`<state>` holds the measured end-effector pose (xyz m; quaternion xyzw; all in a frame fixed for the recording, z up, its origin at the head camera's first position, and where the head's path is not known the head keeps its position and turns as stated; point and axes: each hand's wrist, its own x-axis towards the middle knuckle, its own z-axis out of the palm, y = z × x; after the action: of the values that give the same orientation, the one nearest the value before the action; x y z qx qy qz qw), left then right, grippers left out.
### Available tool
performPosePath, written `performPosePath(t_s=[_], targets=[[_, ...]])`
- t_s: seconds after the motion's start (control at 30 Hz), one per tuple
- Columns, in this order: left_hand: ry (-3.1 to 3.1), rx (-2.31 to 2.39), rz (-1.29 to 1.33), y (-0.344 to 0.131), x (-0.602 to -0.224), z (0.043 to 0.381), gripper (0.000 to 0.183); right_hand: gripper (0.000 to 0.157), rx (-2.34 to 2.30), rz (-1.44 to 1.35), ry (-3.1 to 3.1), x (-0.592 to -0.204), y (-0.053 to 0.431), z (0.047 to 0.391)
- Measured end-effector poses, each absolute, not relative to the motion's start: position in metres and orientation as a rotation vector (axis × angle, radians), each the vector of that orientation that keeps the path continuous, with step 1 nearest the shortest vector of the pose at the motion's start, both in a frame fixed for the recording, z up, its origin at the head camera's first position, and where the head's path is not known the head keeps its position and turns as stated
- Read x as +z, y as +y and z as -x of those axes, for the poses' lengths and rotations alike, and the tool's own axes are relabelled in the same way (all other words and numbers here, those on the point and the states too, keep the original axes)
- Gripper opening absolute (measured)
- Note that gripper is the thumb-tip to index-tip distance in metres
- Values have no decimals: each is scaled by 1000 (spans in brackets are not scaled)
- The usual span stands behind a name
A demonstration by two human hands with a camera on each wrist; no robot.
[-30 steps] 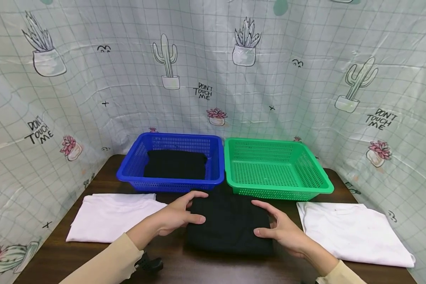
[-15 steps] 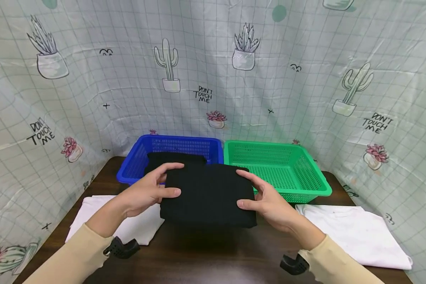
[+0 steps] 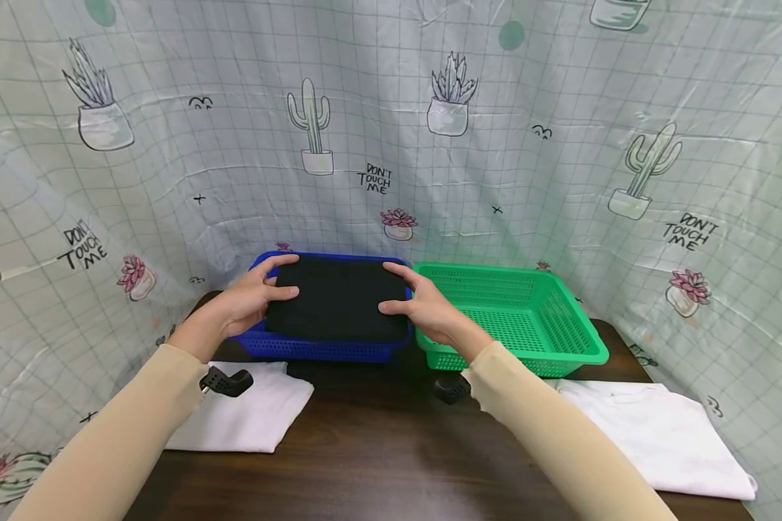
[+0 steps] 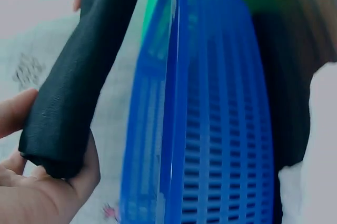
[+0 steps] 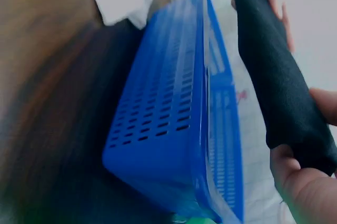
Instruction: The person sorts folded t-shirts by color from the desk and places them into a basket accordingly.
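A: Start with the head view. What is held, and where?
B: A folded black cloth point(image 3: 342, 300), over the blue basket point(image 3: 326, 352), hiding most of its inside. The left hand point(image 3: 255, 295) clamps the cloth's left end and the right hand point(image 3: 425, 305) its right end, so the hands are well apart. A green basket point(image 3: 550, 359) sits just right of the blue basket.

A: How would you do this step well?
B: I'd keep both ends equally high, so the fold stays square, and centre it over the blue basket before any lowering.

A: And the arms?
B: Both reach forward, forearms slanting inward to the blue basket. Thumbs and forefingers lie on the cloth's upper face.

A: The left wrist view?
B: It is turned sideways. The cloth shows edge-on, a thick roll of layers, pinched with fingers on both faces. A gap parts it from the blue basket's rim. A firm, even pinch should stop the layers slipping.

A: The right wrist view?
B: Sideways too. The right hand grips the near end, and part of the left hand shows at the far end. The cloth is clear of the blue basket's rim; knuckles could catch there, I'd judge, so mind them.
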<state>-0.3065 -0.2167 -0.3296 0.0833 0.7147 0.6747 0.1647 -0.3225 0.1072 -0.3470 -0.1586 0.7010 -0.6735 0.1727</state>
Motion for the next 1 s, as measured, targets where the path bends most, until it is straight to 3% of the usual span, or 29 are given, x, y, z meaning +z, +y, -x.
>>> performPosePath(t_s=[0.4,1.0], targets=[[2083,1930,-140,-239,-349,353,70,73,-1846,420,2086,-369,75,377],[2303,1795,-15,-243,-388,375,69,77,-1812,218,2170,-405,40,395]])
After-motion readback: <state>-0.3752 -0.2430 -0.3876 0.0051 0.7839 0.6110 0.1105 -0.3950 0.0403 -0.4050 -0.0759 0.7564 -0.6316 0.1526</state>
